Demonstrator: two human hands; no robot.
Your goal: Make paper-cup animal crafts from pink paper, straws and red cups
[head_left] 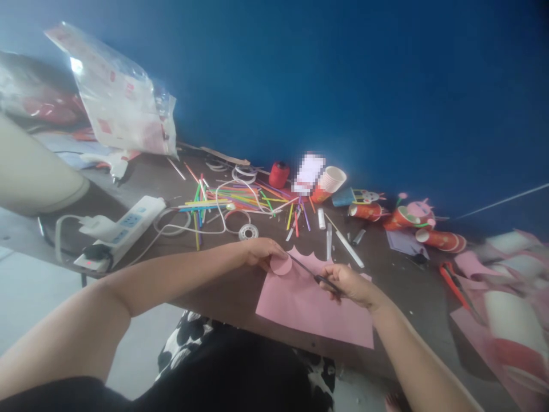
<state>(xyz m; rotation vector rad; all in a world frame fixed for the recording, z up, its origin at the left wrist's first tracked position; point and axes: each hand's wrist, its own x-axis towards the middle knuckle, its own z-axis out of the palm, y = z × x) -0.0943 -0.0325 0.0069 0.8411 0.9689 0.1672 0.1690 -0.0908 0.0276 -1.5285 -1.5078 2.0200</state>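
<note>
A pink sheet of paper (313, 309) with a scalloped upper edge lies in front of me at the table's near side. My left hand (262, 252) pinches the sheet's upper left corner, beside a round pink piece (281, 265) at that edge. Whether this disc is still joined to the sheet I cannot tell. My right hand (343, 281) is closed round the handles of dark scissors (319, 278). Their blades point up and left over the sheet, toward the round piece and my left fingers.
Coloured sticks (244, 197) and a white cable lie behind my hands. A power strip (124, 229) and a glue gun (114, 163) are at the left. Paper cups (332, 180) stand near the blue wall. A red-handled tool (457, 289) and pink scraps are at the right.
</note>
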